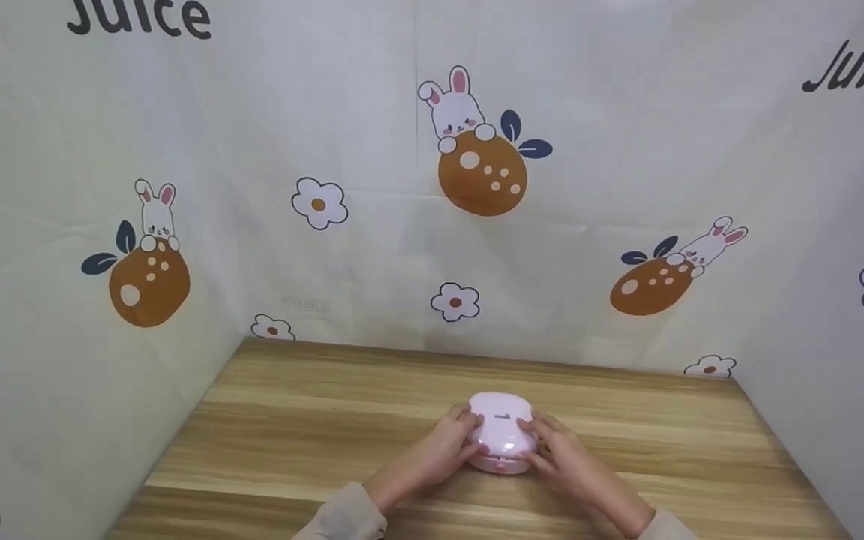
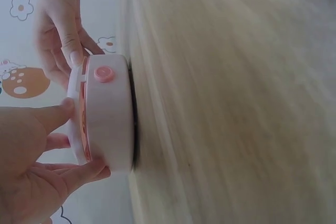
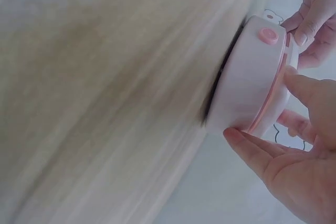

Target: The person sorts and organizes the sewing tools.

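A pale pink, rounded lidded case [image 1: 502,427] sits on the wooden tabletop, small dark lettering on its glossy lid. A round pink button [image 2: 104,74] is on its front, and a darker pink seam [image 3: 273,95] runs between lid and base. From the left side my left hand [image 1: 447,444] grips it, thumb at the lid's front edge and fingers along the side. My right hand [image 1: 563,454] grips the opposite side the same way, its thumb near the front of the lid. A narrow gap shows along part of the seam in the left wrist view.
The wood-grain tabletop [image 1: 312,420] stretches around the case. Pale cloth walls [image 1: 372,255] printed with rabbits, oranges and flowers stand at the back, left and right edges of the table. Light sleeves [image 1: 346,516] cover the forearms near the bottom.
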`<state>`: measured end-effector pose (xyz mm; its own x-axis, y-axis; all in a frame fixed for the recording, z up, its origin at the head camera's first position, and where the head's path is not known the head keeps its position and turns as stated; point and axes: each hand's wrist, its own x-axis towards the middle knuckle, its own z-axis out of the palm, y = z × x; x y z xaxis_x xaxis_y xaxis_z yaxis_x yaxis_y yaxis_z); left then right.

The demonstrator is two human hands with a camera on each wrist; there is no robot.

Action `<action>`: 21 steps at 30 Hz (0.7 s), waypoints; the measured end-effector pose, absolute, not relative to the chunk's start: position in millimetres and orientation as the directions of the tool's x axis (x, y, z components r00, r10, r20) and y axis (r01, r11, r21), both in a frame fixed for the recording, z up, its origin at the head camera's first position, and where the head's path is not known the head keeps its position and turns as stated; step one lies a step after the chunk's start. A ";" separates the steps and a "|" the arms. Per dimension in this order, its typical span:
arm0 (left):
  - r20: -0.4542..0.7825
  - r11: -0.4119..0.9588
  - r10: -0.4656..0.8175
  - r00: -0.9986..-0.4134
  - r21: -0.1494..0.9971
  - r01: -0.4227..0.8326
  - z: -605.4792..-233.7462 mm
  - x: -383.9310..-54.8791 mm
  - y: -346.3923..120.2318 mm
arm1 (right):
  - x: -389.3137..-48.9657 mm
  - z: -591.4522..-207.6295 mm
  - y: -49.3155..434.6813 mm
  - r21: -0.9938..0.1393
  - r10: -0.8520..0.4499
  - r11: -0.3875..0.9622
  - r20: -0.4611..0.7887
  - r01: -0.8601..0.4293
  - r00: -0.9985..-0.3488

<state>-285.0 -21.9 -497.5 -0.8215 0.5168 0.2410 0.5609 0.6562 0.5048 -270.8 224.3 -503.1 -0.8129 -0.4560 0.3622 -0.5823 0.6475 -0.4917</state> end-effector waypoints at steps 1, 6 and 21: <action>0.238 0.658 0.517 -0.822 0.503 0.560 -496.9 -285.1 -21.3 | -270.7 -502.4 224.2 -0.486 -0.458 0.653 0.357 -0.581 -0.814; 0.217 0.658 0.514 -0.830 0.522 0.543 -494.7 -286.5 -20.1 | -272.0 -499.9 224.1 -0.478 -0.471 0.659 0.340 -0.581 -0.814; 0.241 0.591 0.475 -0.846 0.625 0.510 -494.9 -293.7 -18.6 | -278.3 -498.4 221.7 -0.487 -0.481 0.618 0.387 -0.617 -0.787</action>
